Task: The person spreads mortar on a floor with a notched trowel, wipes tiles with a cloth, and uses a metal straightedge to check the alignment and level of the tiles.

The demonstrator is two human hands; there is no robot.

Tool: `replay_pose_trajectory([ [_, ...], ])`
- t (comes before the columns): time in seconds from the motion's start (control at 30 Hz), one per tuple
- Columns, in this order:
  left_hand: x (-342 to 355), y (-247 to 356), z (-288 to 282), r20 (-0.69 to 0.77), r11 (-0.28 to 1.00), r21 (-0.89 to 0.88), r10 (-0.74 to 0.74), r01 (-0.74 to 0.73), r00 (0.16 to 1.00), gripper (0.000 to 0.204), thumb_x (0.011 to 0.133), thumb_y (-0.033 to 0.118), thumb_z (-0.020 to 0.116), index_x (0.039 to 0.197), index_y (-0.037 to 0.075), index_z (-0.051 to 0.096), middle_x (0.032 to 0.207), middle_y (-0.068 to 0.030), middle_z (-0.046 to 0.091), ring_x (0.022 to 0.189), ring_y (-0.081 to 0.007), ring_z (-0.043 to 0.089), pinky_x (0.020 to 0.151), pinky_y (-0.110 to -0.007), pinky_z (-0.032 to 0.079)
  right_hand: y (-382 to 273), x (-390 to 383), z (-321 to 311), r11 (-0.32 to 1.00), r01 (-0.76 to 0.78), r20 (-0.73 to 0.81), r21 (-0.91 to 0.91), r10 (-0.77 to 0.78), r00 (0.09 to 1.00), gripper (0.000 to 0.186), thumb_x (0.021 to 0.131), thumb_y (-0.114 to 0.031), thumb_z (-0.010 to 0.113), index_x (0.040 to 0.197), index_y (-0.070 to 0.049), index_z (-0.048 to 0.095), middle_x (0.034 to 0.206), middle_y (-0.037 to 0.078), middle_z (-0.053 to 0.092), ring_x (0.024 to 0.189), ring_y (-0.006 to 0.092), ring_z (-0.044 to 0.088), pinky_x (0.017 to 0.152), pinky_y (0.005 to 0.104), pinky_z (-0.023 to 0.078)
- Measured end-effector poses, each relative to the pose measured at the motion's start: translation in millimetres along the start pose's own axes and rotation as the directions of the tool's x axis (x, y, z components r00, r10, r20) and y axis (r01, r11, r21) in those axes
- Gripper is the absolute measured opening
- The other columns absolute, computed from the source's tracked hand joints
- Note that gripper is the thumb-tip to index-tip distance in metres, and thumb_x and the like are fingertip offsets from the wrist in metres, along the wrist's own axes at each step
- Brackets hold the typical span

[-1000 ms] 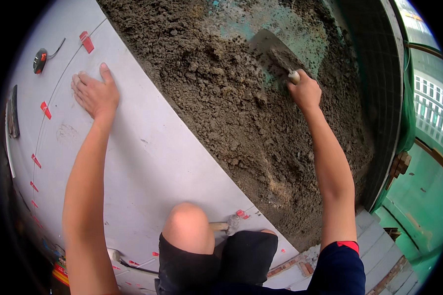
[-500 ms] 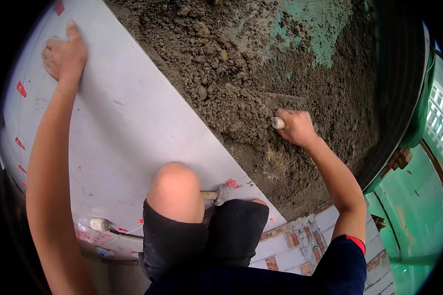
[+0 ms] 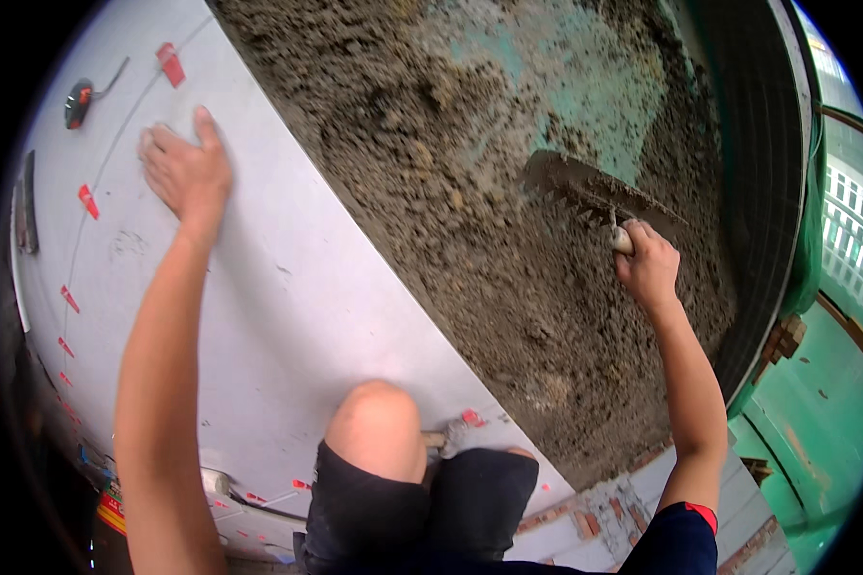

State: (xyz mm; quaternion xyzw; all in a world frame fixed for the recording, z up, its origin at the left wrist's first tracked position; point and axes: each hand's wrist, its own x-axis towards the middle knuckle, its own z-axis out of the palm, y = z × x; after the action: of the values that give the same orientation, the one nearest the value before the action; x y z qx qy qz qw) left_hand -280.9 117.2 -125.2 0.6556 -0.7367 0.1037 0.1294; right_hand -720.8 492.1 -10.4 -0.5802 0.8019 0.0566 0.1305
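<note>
My right hand [image 3: 650,264] is closed around the pale handle of a trowel [image 3: 577,180]. Its dirty metal blade is tilted over a bed of damp, crumbly grey-brown mortar [image 3: 431,220], its lower edge jagged; whether by notches or clinging mortar I cannot tell. My left hand [image 3: 190,172] rests on a large light-grey tile [image 3: 307,268], fingers spread and thumb out, holding nothing. The tile's straight edge borders the mortar bed. My bare knee [image 3: 374,426] is over the tile.
A mallet [image 3: 451,439] lies by my knees. Red wedges [image 3: 88,201] line a tile joint at left, with a tape measure [image 3: 79,101] beyond. A dark wall [image 3: 762,172] bounds the mortar at right; brickwork [image 3: 604,517] shows below. Greenish patches [image 3: 594,86] show through thinner mortar.
The trowel has moved right and away across the mortar, and its blade is now plainly visible. My left hand appears nearer and further right on the tile. The whole view has shifted.
</note>
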Motion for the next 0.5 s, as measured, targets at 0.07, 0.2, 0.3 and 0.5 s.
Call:
replay_pose_trajectory([
  [0.07, -4.4, 8.6, -8.1, 0.012, 1.0, -0.01, -0.027, 0.027, 1.0, 0.074, 0.093, 0.053, 0.049, 0.134, -0.008, 0.041, 0.141, -0.0276, 0.04, 0.136, -0.0384, 0.033, 0.113, -0.046, 0.024, -13.5, 48.8, 9.5, 0.981, -0.182, -0.054, 0.066, 0.185, 0.981, 0.034, 0.071, -0.017, 0.07, 0.103, -0.011, 0.062, 0.088, 0.012, 0.066, 0.082, 0.0347, 0.064, 0.067, 0.0436, 0.051],
  [0.2, -0.2, 21.2, -25.6, 0.041, 0.997, -0.035, -0.071, 0.073, 0.997, 0.072, 0.094, 0.05, 0.047, 0.136, -0.007, 0.037, 0.145, -0.0272, 0.035, 0.139, -0.0386, 0.026, 0.116, -0.047, 0.019, -58.8, 159.9, 7.3, 0.913, -0.389, -0.064, 0.126, 0.399, 0.915, 0.032, 0.075, -0.025, 0.068, 0.105, -0.015, 0.062, 0.088, 0.014, 0.069, 0.085, 0.0361, 0.065, 0.07, 0.0458, 0.052],
  [0.3, 5.7, 24.3, -33.8, 0.095, 0.993, -0.054, -0.096, 0.101, 0.991, 0.072, 0.094, 0.049, 0.047, 0.138, -0.007, 0.034, 0.147, -0.0264, 0.031, 0.142, -0.0378, 0.022, 0.117, -0.047, 0.016, -115.2, 232.9, 2.4, 0.957, -0.271, -0.039, 0.103, 0.276, 0.96, 0.032, 0.076, -0.026, 0.067, 0.106, -0.016, 0.063, 0.089, 0.013, 0.069, 0.087, 0.0354, 0.066, 0.075, 0.0465, 0.052],
  [0.5, 3.9, 27.5, -34.6, 0.134, 0.991, -0.074, -0.099, 0.11, 0.986, 0.073, 0.094, 0.048, 0.046, 0.139, -0.008, 0.032, 0.149, -0.026, 0.028, 0.143, -0.0377, 0.019, 0.117, -0.048, 0.014, -172.4, 261.8, 6.0, 0.977, 0.139, 0.102, 0.161, -0.157, 0.982, 0.026, 0.076, -0.021, 0.068, 0.099, -0.011, 0.061, 0.086, 0.015, 0.068, 0.086, 0.0348, 0.066, 0.076, 0.0466, 0.052],
])
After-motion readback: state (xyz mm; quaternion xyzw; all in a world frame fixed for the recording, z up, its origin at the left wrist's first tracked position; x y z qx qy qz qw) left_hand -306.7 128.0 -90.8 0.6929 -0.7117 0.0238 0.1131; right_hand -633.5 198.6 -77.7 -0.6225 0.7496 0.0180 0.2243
